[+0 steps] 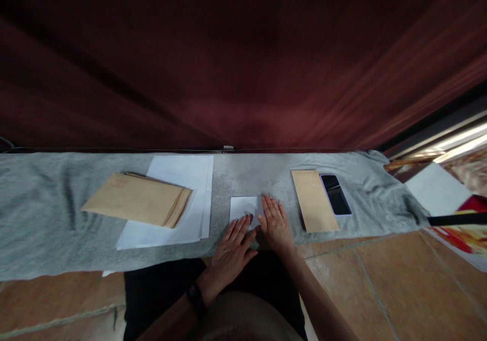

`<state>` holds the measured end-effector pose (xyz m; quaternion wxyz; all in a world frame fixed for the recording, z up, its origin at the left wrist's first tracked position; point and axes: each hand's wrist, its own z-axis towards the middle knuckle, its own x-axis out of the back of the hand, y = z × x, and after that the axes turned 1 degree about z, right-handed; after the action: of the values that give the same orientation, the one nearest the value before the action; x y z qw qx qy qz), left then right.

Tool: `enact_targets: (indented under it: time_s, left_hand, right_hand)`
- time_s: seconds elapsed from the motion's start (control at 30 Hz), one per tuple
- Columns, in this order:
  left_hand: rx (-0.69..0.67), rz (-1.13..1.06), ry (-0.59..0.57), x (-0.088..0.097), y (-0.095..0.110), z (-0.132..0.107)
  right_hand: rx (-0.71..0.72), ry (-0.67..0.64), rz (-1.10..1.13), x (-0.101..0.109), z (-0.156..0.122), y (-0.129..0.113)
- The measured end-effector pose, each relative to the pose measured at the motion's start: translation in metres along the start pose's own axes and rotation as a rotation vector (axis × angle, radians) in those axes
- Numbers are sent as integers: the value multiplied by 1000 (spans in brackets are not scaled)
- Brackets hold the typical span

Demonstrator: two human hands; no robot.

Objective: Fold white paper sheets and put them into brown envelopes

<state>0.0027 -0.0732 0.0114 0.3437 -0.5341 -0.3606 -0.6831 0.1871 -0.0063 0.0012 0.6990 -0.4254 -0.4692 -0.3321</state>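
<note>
A small white folded sheet of paper [242, 205] lies on the grey cloth in front of me. My left hand [235, 247] rests flat on its lower left part, fingers stretched out. At the sheet's right edge my right hand [274, 223] lies flat too, its fingers extended and touching the paper. Part of the sheet is hidden under both hands. To the right, a brown paper envelope [315, 201] lies beside a phone [336, 195]. On the left, a stack of brown envelopes [137, 199] sits across several larger white sheets [180, 171].
A grey cloth [251, 171] covers the long, narrow surface. Behind it rises a dark red panel [243, 77]. Orange floor tiles [350, 280] show below the near edge. At the far right are a white sheet [437, 189] and a colourful printed item [467, 239].
</note>
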Motion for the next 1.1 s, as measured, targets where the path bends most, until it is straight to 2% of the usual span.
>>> enact_targets:
  time_s: [0.13, 0.27, 0.53, 0.87, 1.1]
  left_hand:
    - [2, -5, -26, -4, 0, -1]
    - [6, -1, -32, -3, 0, -1]
    - [-5, 35, -10, -1, 1, -1]
    - [96, 12, 59, -12, 6, 13]
    - [200, 34, 30, -14, -1, 27]
  right_hand:
    - [117, -71, 59, 4, -21, -12]
    - [76, -59, 50, 3, -33, -15]
    - [33, -37, -11, 5, -33, -4]
    - [42, -25, -53, 3, -36, 1]
    - [26, -30, -56, 4, -35, 0]
